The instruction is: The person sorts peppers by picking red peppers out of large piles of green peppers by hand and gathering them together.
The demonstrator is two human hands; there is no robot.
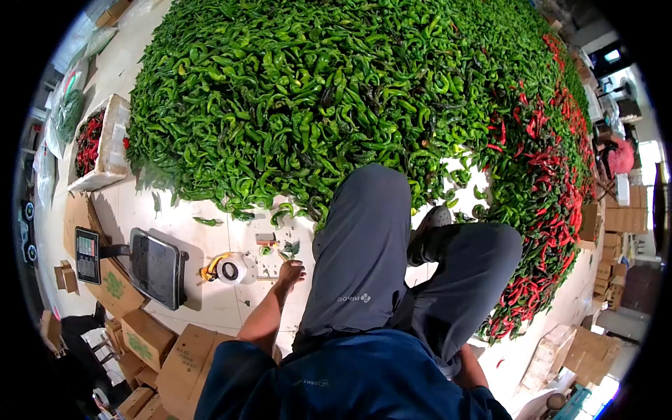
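My left hand [290,273] reaches down beside my left knee, over the pale floor. Its fingers look apart, and I see nothing held in them. Just beyond the fingertips lie a dark green leaf-like scrap [291,248] and a small box-shaped object [266,239]. To the left of the hand stands a white round container [231,269] with something yellow at its side. My right forearm [472,367] goes down behind my right thigh, which hides the hand. In front of my knees spreads a big heap of green peppers [301,105].
Red peppers [546,175] lie along the heap's right side. On the left are a weighing scale [157,269], cardboard boxes [148,336] and a foam box [112,157] of red peppers. More cartons [625,213] are stacked at the right, near a person in red [619,157].
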